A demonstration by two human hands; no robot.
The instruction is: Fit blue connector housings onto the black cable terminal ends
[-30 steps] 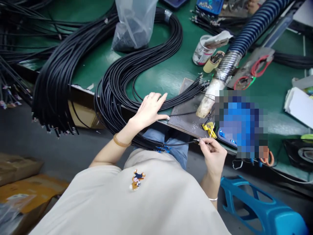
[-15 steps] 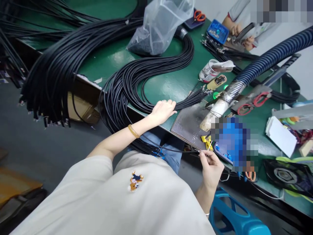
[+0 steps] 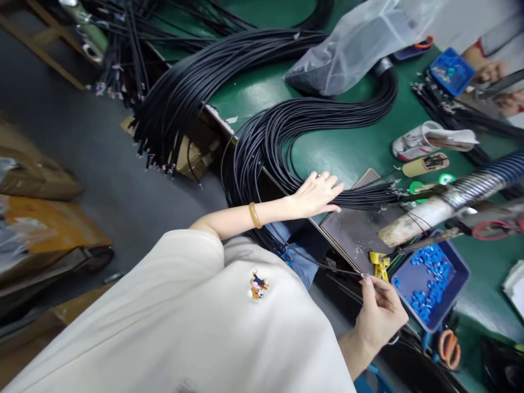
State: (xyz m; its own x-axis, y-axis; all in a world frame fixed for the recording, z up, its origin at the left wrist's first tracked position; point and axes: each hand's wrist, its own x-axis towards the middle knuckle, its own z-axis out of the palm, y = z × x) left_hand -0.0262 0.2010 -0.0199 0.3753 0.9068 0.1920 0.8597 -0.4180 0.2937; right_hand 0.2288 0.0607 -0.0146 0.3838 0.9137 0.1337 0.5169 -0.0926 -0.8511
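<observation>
My left hand (image 3: 313, 196) lies over a bundle of black cables (image 3: 282, 123), fingers spread and nearly flat against it. Beyond the fingertips, the stripped cable ends lie over a dark board (image 3: 356, 229). Nearer my body, my right hand (image 3: 380, 311) is closed in a pinch, thumb against forefinger, on the thin end of a single black cable (image 3: 327, 266). That cable runs in a slack line from beside my lap to the pinch. More cable ends with blue tips (image 3: 284, 256) hang at my lap.
Right of my right hand stands a tray (image 3: 460, 284) of small blue parts, beside a yellow tool (image 3: 380, 265). A ribbed hose nozzle (image 3: 413, 218) reaches over the board. Orange-handled scissors (image 3: 449, 349) hang at the table edge. A co-worker's hands (image 3: 491, 71) are at far right.
The view has swung left, so everything sits further right. My left hand's fingers have stretched out over the cables. My right hand keeps its pinch on the cable end.
</observation>
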